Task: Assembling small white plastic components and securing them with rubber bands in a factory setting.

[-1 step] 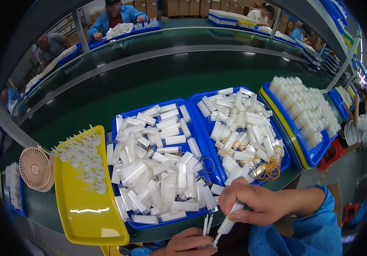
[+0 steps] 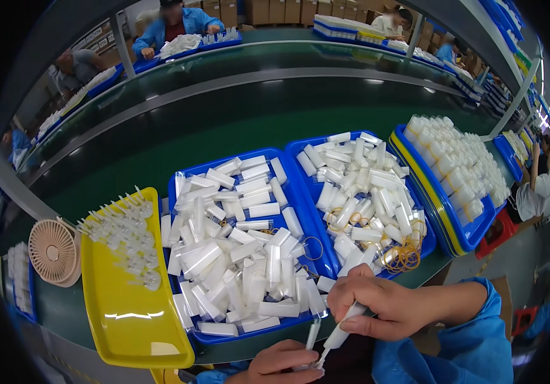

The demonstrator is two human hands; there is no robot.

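My right hand [image 2: 384, 308] is closed around a white squeeze tube [image 2: 339, 334] with a narrow tip that points down to the left. At the lower edge, my left hand [image 2: 281, 361] pinches a small clear piece with thin white stems [image 2: 313, 334]. The tube's tip meets this piece at the left fingertips; the fingers hide most of it. Just beyond my hands lies a blue tray [image 2: 230, 334] heaped with white rectangular pieces in clear sleeves [image 2: 201, 259]. Beside it, a second blue tray [image 2: 310, 192] bears more of them and a bundle of yellowish rubber bands [image 2: 403, 257].
A yellow tray [image 2: 131, 326] at the left has rows of clear stemmed pieces [image 2: 128, 237]. Left of it stands a pink fan [image 2: 54, 253]. Stacked trays [image 2: 425, 217] at the right carry banded white bundles [image 2: 451, 160]. Across the green bench [image 2: 236, 115], other people work.
My left hand has turned the stemmed piece slightly, so its stems now look closer together. The tube in my right hand has hardly moved.
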